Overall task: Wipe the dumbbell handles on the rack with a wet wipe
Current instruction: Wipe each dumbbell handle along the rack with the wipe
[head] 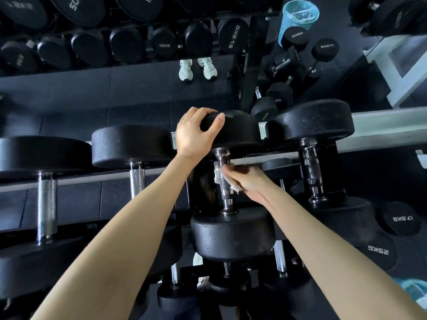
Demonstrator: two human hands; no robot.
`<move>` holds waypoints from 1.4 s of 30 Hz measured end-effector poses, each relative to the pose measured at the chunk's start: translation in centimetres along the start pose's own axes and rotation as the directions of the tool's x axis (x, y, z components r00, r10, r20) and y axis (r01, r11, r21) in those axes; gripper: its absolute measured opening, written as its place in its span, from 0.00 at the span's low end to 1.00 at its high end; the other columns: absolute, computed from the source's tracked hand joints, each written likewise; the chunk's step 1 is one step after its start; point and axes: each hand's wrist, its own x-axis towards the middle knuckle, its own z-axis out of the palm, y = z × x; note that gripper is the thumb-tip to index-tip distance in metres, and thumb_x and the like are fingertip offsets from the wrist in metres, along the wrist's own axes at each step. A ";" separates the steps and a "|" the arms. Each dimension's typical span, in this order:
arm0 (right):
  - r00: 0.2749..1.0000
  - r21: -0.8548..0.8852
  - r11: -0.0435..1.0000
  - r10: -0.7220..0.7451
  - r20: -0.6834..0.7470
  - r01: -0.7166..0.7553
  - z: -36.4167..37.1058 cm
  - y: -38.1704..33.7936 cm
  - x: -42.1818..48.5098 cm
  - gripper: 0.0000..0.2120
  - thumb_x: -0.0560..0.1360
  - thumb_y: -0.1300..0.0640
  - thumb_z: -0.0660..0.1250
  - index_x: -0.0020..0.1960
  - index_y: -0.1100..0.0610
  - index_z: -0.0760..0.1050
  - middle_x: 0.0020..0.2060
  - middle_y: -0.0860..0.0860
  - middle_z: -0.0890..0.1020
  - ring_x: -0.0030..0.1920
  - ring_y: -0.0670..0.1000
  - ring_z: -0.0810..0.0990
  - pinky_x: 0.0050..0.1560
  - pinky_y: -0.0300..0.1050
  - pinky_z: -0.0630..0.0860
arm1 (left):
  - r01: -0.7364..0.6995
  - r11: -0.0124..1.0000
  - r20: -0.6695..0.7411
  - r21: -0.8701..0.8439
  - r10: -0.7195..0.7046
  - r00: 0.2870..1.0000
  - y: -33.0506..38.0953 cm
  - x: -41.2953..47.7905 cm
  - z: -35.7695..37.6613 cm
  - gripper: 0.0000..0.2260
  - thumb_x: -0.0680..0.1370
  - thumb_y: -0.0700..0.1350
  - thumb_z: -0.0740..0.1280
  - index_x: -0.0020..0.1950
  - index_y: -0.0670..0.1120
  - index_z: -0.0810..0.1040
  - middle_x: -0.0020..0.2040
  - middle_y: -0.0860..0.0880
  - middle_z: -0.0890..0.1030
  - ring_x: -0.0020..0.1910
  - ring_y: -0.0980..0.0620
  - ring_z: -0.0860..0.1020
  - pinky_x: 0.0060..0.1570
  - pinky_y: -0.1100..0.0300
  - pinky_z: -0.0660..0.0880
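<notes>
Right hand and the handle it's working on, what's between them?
The wipe lies between the right hand and the handle, held against the metal; the head view shows it.

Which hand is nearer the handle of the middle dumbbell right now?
Right. The right hand holds the wet wipe against the handle from its right side; the left hand grips the dumbbell's far head, beyond the handle's far end.

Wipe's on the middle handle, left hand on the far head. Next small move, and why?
Probably slide the wipe down the handle toward the near head. The right hand holds it on the upper half, the lower stretch shows bare, and the left hand grips the far head.
</notes>
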 end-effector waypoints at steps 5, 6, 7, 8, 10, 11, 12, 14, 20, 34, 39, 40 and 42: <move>0.995 -0.342 0.935 0.079 -0.055 -0.093 -0.8 1.2 -0.8 0.13 0.70 0.54 0.74 0.32 0.57 0.75 0.29 0.52 0.76 0.34 0.48 0.77 0.41 0.38 0.75 | 0.007 1.000 -0.002 -0.006 -0.007 1.000 0.1 0.1 0.1 0.16 0.75 0.60 0.62 0.50 0.50 0.80 0.47 0.52 0.78 0.49 0.55 0.76 0.51 0.63 0.70; 0.994 -0.423 0.900 0.081 -0.076 -0.106 -0.7 1.1 -1.1 0.13 0.69 0.53 0.74 0.32 0.58 0.75 0.28 0.50 0.75 0.31 0.47 0.75 0.35 0.36 0.73 | 0.010 1.000 -0.001 -0.009 -0.010 1.000 0.1 0.1 0.0 0.16 0.75 0.60 0.62 0.50 0.50 0.80 0.47 0.52 0.78 0.49 0.55 0.76 0.50 0.64 0.70; 0.993 -0.505 0.855 0.086 -0.086 -0.117 -0.6 1.0 -1.4 0.16 0.69 0.53 0.75 0.30 0.58 0.72 0.26 0.49 0.73 0.29 0.45 0.72 0.31 0.34 0.70 | 0.010 1.000 0.001 -0.008 -0.010 1.000 0.2 0.1 0.0 0.16 0.75 0.60 0.61 0.50 0.50 0.80 0.47 0.52 0.78 0.49 0.55 0.76 0.50 0.64 0.70; 0.992 -0.587 0.799 0.091 -0.087 -0.125 -0.5 0.9 -1.7 0.19 0.69 0.52 0.75 0.28 0.57 0.69 0.25 0.49 0.70 0.27 0.45 0.69 0.29 0.33 0.67 | 0.010 1.000 0.002 -0.006 -0.010 1.000 0.2 0.1 0.0 0.16 0.75 0.60 0.61 0.50 0.50 0.80 0.47 0.52 0.78 0.49 0.55 0.76 0.50 0.64 0.70; 0.993 -0.714 0.690 0.069 -0.095 -0.117 -0.3 0.6 -2.3 0.23 0.68 0.50 0.75 0.26 0.56 0.64 0.24 0.48 0.66 0.26 0.45 0.65 0.26 0.32 0.62 | 0.014 1.000 0.002 0.001 -0.014 1.000 0.3 0.1 0.0 0.16 0.75 0.60 0.62 0.50 0.50 0.81 0.48 0.52 0.78 0.50 0.55 0.75 0.51 0.63 0.70; 0.994 -0.750 0.653 0.048 -0.097 -0.104 -0.1 0.5 -2.5 0.24 0.69 0.51 0.74 0.25 0.56 0.62 0.24 0.48 0.65 0.26 0.45 0.63 0.25 0.31 0.60 | 0.013 1.000 0.003 0.003 -0.013 1.000 0.3 0.1 -0.1 0.16 0.75 0.60 0.62 0.51 0.50 0.80 0.48 0.52 0.78 0.50 0.55 0.76 0.51 0.63 0.70; 0.995 -0.784 0.614 0.020 -0.100 -0.091 0.0 0.4 -2.7 0.25 0.69 0.53 0.74 0.25 0.56 0.61 0.23 0.48 0.64 0.26 0.45 0.61 0.23 0.32 0.59 | 0.010 1.000 0.010 0.004 -0.010 1.000 0.3 0.1 -0.2 0.16 0.75 0.60 0.62 0.51 0.50 0.80 0.48 0.52 0.78 0.50 0.55 0.75 0.52 0.62 0.71; 0.993 -0.841 0.536 -0.045 -0.112 -0.070 0.4 0.3 -3.0 0.25 0.69 0.57 0.71 0.24 0.57 0.58 0.21 0.47 0.61 0.26 0.45 0.58 0.22 0.33 0.57 | 0.014 1.000 0.043 0.011 -0.014 0.999 0.5 0.1 -0.6 0.16 0.76 0.59 0.62 0.53 0.50 0.80 0.49 0.53 0.77 0.51 0.55 0.75 0.55 0.59 0.72; 0.850 -0.656 0.754 -0.328 -0.412 -0.027 0.2 0.5 -3.9 0.23 0.72 0.53 0.68 0.24 0.59 0.61 0.19 0.49 0.63 0.23 0.46 0.61 0.22 0.33 0.60 | 0.057 0.977 -0.058 0.207 -0.046 0.997 1.8 -1.1 -2.8 0.17 0.78 0.56 0.61 0.62 0.49 0.75 0.56 0.48 0.78 0.58 0.48 0.73 0.62 0.55 0.67; 0.967 -0.636 0.771 -0.177 -0.185 0.020 1.5 0.6 -6.6 0.22 0.81 0.53 0.54 0.75 0.55 0.59 0.68 0.52 0.71 0.67 0.51 0.70 0.65 0.41 0.63 | 0.426 0.888 0.407 0.172 -0.458 0.791 -0.2 -10.8 -0.3 0.18 0.78 0.50 0.64 0.42 0.36 0.81 0.38 0.39 0.83 0.37 0.44 0.79 0.42 0.54 0.76; 0.932 -0.653 0.756 -0.270 -0.242 0.049 0.4 2.0 -7.3 0.18 0.81 0.55 0.56 0.70 0.55 0.67 0.64 0.51 0.76 0.65 0.50 0.73 0.66 0.44 0.68 | 0.624 0.782 0.251 -0.008 -0.602 0.758 0.0 -10.5 2.3 0.20 0.75 0.55 0.68 0.37 0.38 0.82 0.31 0.42 0.80 0.31 0.47 0.76 0.39 0.51 0.77; 0.920 -0.666 0.744 -0.295 -0.259 0.051 0.3 2.4 -7.4 0.17 0.80 0.54 0.57 0.68 0.54 0.70 0.59 0.51 0.80 0.61 0.50 0.76 0.63 0.46 0.71 | 0.644 0.763 0.217 -0.056 -0.620 0.754 0.0 -10.3 2.6 0.19 0.73 0.56 0.70 0.38 0.39 0.83 0.31 0.44 0.80 0.31 0.48 0.77 0.39 0.52 0.77; 0.902 -0.631 0.774 -0.309 -0.303 0.054 0.2 3.1 -7.6 0.14 0.79 0.53 0.59 0.63 0.53 0.75 0.50 0.48 0.83 0.54 0.48 0.81 0.58 0.46 0.74 | 0.652 0.741 0.154 -0.164 -0.633 0.759 -0.1 -9.7 3.0 0.15 0.71 0.55 0.73 0.41 0.42 0.84 0.36 0.45 0.84 0.36 0.48 0.81 0.41 0.54 0.80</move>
